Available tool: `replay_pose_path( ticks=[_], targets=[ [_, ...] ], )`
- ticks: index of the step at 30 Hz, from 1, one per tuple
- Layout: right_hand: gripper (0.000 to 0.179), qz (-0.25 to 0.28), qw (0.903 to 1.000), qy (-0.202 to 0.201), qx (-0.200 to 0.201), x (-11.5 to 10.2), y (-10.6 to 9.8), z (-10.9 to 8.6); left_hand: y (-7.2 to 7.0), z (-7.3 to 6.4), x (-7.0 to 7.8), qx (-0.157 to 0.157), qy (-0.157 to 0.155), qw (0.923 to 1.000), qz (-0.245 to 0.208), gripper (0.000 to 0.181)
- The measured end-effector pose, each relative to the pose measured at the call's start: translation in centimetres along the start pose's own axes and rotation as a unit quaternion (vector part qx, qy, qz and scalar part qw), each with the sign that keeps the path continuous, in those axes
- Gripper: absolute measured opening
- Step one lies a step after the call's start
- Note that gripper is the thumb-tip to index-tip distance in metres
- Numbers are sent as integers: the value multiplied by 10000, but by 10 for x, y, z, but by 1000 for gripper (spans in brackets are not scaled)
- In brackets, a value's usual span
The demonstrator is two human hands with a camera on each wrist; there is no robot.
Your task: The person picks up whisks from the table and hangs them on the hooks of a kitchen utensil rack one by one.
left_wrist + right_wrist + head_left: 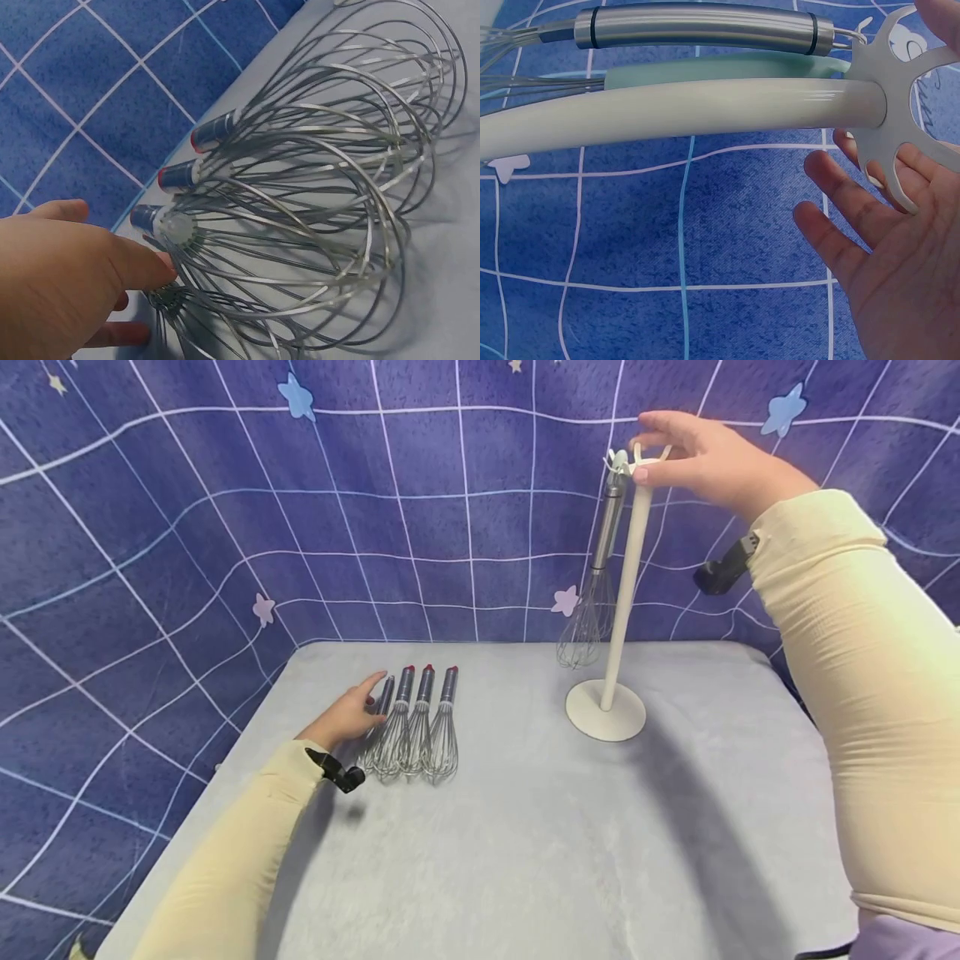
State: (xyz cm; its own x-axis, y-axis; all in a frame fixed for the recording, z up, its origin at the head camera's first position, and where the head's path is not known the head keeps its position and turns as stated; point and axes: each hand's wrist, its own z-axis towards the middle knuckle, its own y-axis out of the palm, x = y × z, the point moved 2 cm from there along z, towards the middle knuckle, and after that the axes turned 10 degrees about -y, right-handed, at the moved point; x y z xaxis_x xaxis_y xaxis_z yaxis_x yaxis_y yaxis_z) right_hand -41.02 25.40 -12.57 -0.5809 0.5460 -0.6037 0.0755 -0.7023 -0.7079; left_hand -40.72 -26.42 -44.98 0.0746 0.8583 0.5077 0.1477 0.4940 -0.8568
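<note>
At two o'clock, the right hand point(708, 462) pinches the stand point(627, 585); at eight, left hand point(347, 714) grip unclear. Lopsided hanging whisks point(607, 527) could topple the stand.

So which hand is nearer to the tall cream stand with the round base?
Right: the right hand is at the pronged top of the stand. The left hand is farther away, at the leftmost silver wire whisk on the pale grey table.
</note>
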Motion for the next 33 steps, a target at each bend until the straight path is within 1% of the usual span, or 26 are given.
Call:
replay_pose_path(
  ticks=[5, 7, 9, 13, 16, 18, 20, 24, 28, 31, 33],
  targets=[
    [82, 84, 10000, -3, -49, 0, 3, -1, 4, -1, -3, 74, 166, 9998, 102, 89],
    [81, 106, 9999, -16, -53, -1, 3, -1, 5, 0, -4, 42, 133, 9998, 104, 89],
    [81, 94, 9999, -32, -45, 0, 3, -1, 6, 0, -4, -63, 18, 9999, 117, 90],
    [82, 15, 10000, -21, -30, 2, 0, -2, 6, -1, -1, -297, -308, 9989, 197, 92],
    [82, 18, 10000, 42, -24, 3, -2, -3, 5, -2, 1, -584, -558, 9966, 134, 87],
    [82, 29, 10000, 67, -16, 3, -2, -3, 3, -3, 3, -768, -614, 9950, 153, 83],
    [81, 59, 10000, 58, -23, 2, -2, -3, 2, -3, 4, -989, -765, 9921, 76, 81],
    [82, 129, 9999, 11, -49, 1, 1, -1, -1, -4, 5, -1040, -771, 9912, 292, 81],
    [82, 104, 9999, -48, -77, 0, 1, 0, -3, -7, 6, -1130, -972, 9887, 157, 83],
    [82, 53, 9999, -68, -71, 0, 0, 1, -6, -9, 5, -1273, -1257, 9838, -134, 84],
    [82, 38, 9999, -65, -69, 0, -1, 1, -8, -9, 6, -1319, -1317, 9823, -195, 83]
  ],
)
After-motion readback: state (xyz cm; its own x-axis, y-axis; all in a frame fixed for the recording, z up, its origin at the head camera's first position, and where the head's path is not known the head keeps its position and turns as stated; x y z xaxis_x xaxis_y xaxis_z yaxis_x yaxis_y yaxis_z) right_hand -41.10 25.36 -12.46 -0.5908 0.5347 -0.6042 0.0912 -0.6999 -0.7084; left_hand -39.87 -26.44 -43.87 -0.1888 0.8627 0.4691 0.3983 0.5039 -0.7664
